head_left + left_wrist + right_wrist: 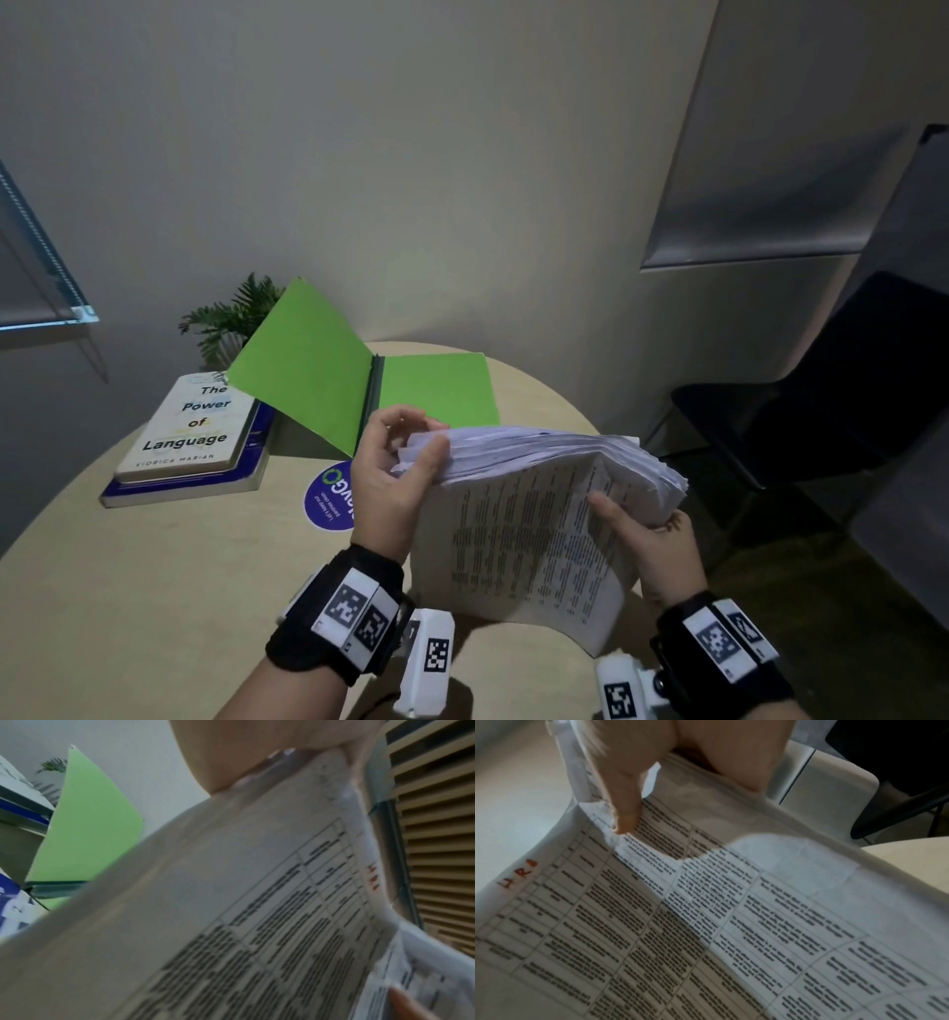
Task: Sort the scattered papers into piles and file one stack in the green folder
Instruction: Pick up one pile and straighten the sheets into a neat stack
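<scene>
A thick stack of printed papers (534,509) stands on edge over the round table, held between both hands. My left hand (395,462) grips its upper left corner, thumb on the near sheet. At the stack's right edge my right hand (642,519) grips it, thumb (623,809) pressed on the near sheet. That sheet (706,923) is a printed table with red marks in one corner. The same sheet (257,912) fills the left wrist view. Behind the stack the green folder (359,385) lies open, its left cover (85,825) raised at a slant.
Two stacked books (190,437) lie at the table's far left, a small potted plant (231,318) behind them. A round purple sticker (328,496) sits on the tabletop (154,565) near my left hand. A dark chair (821,401) stands to the right.
</scene>
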